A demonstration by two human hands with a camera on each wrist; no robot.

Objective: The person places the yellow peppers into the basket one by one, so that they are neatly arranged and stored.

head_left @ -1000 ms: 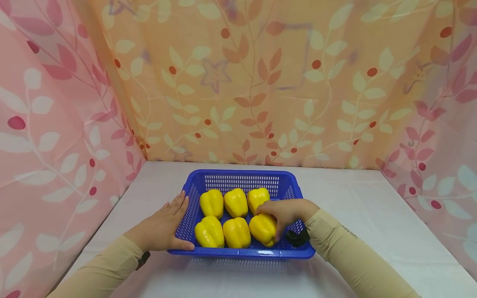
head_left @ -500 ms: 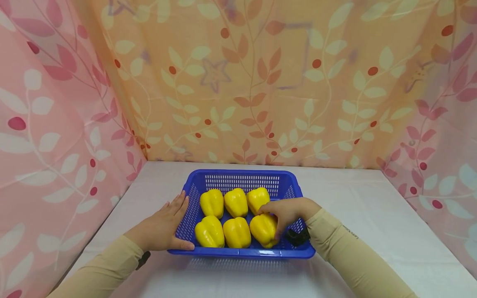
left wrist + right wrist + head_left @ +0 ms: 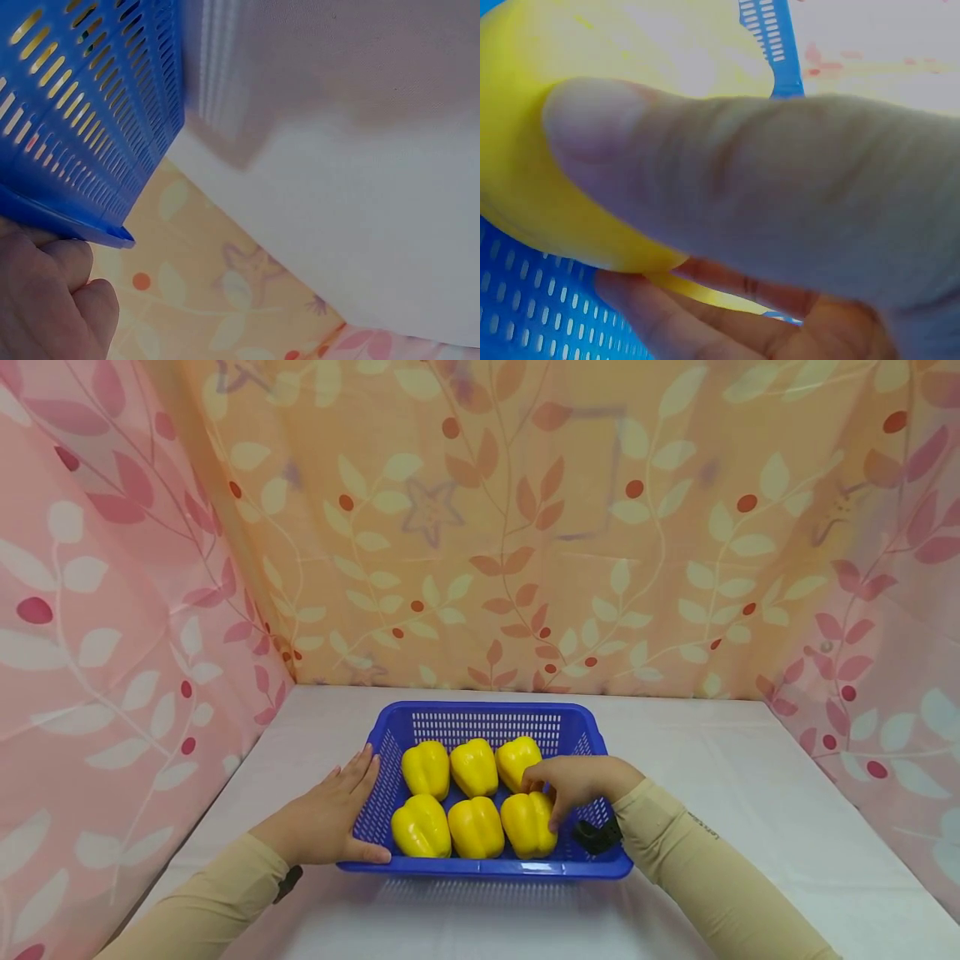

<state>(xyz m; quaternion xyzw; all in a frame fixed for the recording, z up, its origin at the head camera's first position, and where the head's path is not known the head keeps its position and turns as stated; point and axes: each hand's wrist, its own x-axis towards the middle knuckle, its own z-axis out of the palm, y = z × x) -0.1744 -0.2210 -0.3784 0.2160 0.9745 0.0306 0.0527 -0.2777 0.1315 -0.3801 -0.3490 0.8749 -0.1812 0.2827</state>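
Observation:
Several yellow bell peppers sit in two rows inside a blue plastic basket (image 3: 480, 867). My right hand (image 3: 576, 783) reaches over the basket's right side to the front-right bell pepper (image 3: 528, 827). Its thumb lies against the pepper in the right wrist view, with the other fingers bent around the far side. Spread over the left rim, my left hand (image 3: 333, 814) rests with mostly straight fingers, its thumb on the front-left corner. The left wrist view shows the slotted basket wall (image 3: 82, 112) above part of that hand.
The basket stands on a white-covered table (image 3: 682, 735). Leaf-patterned cloth (image 3: 510, 552) hangs behind and on both sides. A black wrist device (image 3: 597, 837) on the right arm overlaps the basket's right end.
The front-right bell pepper has turned slightly and stands straighter. My right hand's fingers have shifted back a little, uncovering more of its top. The left hand and basket stay in place.

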